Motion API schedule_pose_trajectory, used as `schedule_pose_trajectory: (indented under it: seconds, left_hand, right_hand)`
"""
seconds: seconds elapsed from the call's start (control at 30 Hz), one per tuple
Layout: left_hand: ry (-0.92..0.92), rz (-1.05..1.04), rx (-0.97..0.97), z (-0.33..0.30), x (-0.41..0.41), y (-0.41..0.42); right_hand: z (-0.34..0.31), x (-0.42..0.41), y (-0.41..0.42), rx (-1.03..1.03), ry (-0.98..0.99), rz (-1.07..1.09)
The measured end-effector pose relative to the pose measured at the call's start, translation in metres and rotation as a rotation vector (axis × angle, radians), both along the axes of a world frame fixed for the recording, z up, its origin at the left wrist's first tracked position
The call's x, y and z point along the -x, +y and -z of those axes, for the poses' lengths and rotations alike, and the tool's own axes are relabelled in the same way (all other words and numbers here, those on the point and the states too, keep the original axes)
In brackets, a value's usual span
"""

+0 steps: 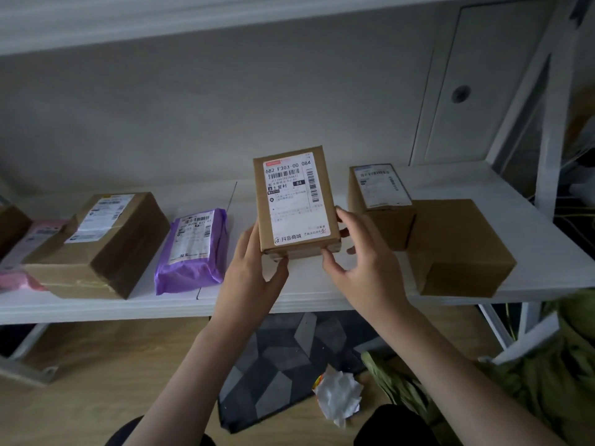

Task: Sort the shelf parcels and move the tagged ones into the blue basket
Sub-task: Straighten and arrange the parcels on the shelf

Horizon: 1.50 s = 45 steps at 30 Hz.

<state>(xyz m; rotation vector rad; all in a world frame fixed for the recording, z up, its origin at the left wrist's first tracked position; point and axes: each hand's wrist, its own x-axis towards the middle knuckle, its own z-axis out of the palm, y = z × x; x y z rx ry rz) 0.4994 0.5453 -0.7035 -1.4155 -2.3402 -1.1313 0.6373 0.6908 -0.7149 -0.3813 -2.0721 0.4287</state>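
Both hands are clamped on 1 small cardboard parcel [296,201], held between them over the middle of the white shelf [289,294]. My left hand [254,272] takes the parcel's lower left corner, thumb on the near edge and fingers hidden behind. My right hand [363,268] takes the lower right corner, thumb pressed on the bottom edge and fingers curled round the right side. The parcel stands tilted with its top leaning away, its white shipping label facing me, barcodes and printed numbers legible. I cannot tell whether its far end touches the shelf.

Left of the hands on the shelf lies a purple mailer bag [193,249] with a label, and just beside it a large taped box [103,246], also labelled. A pink mailer [19,278] shows at the far left edge, partly under that box's corner.

Right of the hands, a labelled brown box [380,201] sits near the back, just behind my right fingers. A plain brown box [460,249] lies in front of it toward the shelf's right end, the 2 touching or nearly so.

Below the shelf, a grey patterned mat [283,358] lies on the wooden floor with a crumpled white paper [338,400] at its near edge.
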Motion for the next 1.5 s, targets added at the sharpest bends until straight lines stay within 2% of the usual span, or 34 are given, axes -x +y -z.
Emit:
schedule_pose_trajectory:
  seconds: [0.23, 0.4, 0.67, 0.8, 0.93, 1.17, 1.37, 1.5]
  left_hand:
    - [-0.108, 0.026, 0.101, 0.012, 0.005, -0.007]
    - [-0.184, -0.003, 0.248, 0.020, 0.031, -0.027]
    - [-0.135, -0.123, 0.375, 0.013, 0.065, -0.050]
    - [-0.087, -0.165, 0.512, 0.013, 0.049, -0.068]
    - [-0.062, -0.180, 0.517, 0.013, 0.016, -0.072]
    - [0.083, -0.001, 0.463, 0.007, -0.023, -0.009]
    - [0.188, 0.127, 0.496, 0.015, -0.030, 0.066]
    - [0.186, 0.131, 0.522, 0.016, -0.027, 0.109]
  right_hand:
    - [0.016, 0.001, 0.003, 0.121, -0.165, -0.033]
    - [0.026, 0.023, -0.009, 0.181, -0.261, -0.068]
    - [0.020, 0.072, -0.025, 0.198, -0.386, -0.132]
    - [0.017, 0.049, -0.015, 0.128, -0.491, -0.122]
    - [0.020, -0.016, 0.007, 0.170, -0.562, -0.093]
    - [0.017, -0.092, 0.057, 0.270, -0.634, 0.096]
    - [0.011, -0.104, 0.093, 0.277, -0.688, 0.256]
    - [0.004, -0.094, 0.110, 0.329, -0.680, 0.237]
